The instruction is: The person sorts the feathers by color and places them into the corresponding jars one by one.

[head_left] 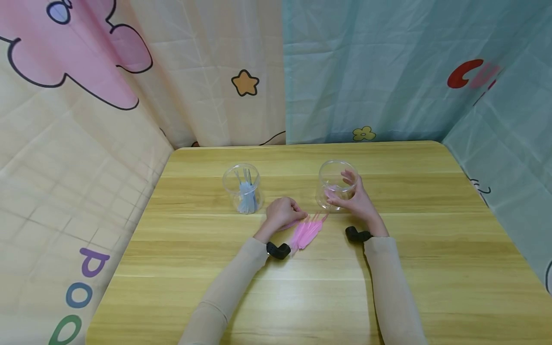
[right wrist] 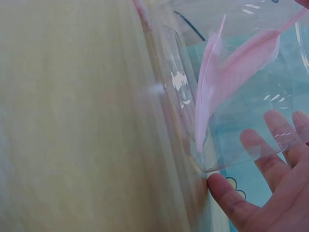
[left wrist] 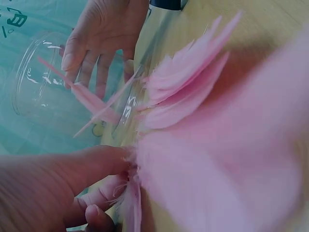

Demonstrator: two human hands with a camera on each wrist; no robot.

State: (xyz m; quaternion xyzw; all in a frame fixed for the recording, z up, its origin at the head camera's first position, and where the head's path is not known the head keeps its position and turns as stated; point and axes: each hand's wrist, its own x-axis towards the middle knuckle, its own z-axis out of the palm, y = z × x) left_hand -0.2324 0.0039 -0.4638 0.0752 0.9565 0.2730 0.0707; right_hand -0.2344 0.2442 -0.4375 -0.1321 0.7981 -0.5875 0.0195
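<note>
Just left of a loose pile of pink feathers (head_left: 309, 232) on the table, my left hand (head_left: 282, 212) pinches a pink feather (left wrist: 193, 183) between thumb and fingers. In the left wrist view its soft vane fills the lower right. My right hand (head_left: 358, 199) holds a clear round container (head_left: 338, 167) from its right side, thumb toward the front and fingers spread round the wall. Inside that container, two pink feathers (right wrist: 241, 60) lean across each other, seen through the wall in the right wrist view.
To the left stands a second clear container (head_left: 241, 167) with several blue-grey feathers (head_left: 247, 196) upright in it. The wooden table (head_left: 319, 302) runs back to patterned curtains (head_left: 366, 72). Each wrist wears a black camera band (head_left: 278, 250).
</note>
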